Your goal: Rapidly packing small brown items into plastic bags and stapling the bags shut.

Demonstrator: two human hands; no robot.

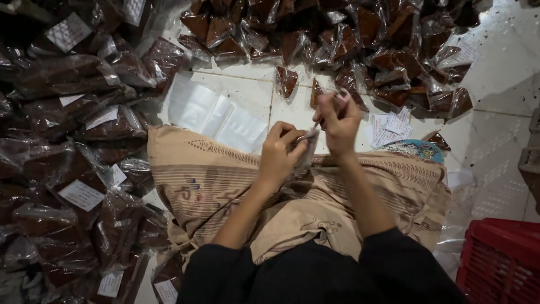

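Clear plastic: a small transparent bag (304, 151) sits pinched between both hands, just above the lap and in front of the body.
Left fingers: curled together and clamped on the lower part of the bag; the left hand (279, 153) is knuckles-up, thumb side toward the other hand.
Right fingers: bunched tight on the bag's upper end, which shows as a thin pale strip; the right hand (339, 123) is raised a little higher and tipped inward.
Doing it well: in my judgement the grip wants to stay near the bag's mouth, the two hands close, so the film stays taut and does not crumple or slip while it is worked.
Wrists and forearms: both forearms run up from black sleeves, bare, converging; the left one angles rightward, the right one rises nearly straight with the wrist bent.
Lap: a beige patterned cloth (225, 186) covers the knees under the hands.
Just beyond the hands: a stack of empty clear bags (216, 115) lies on the white tiled floor (500, 73), and a loose heap of small paper labels (388, 128) lies to the right, beside a round patterned lid or dish (416, 150).
Further out: bagged brown wedge pieces (337, 39) piled ahead, larger labelled brown packs (73, 169) heaped at left.
Corner: a red plastic crate (500, 259) at lower right.
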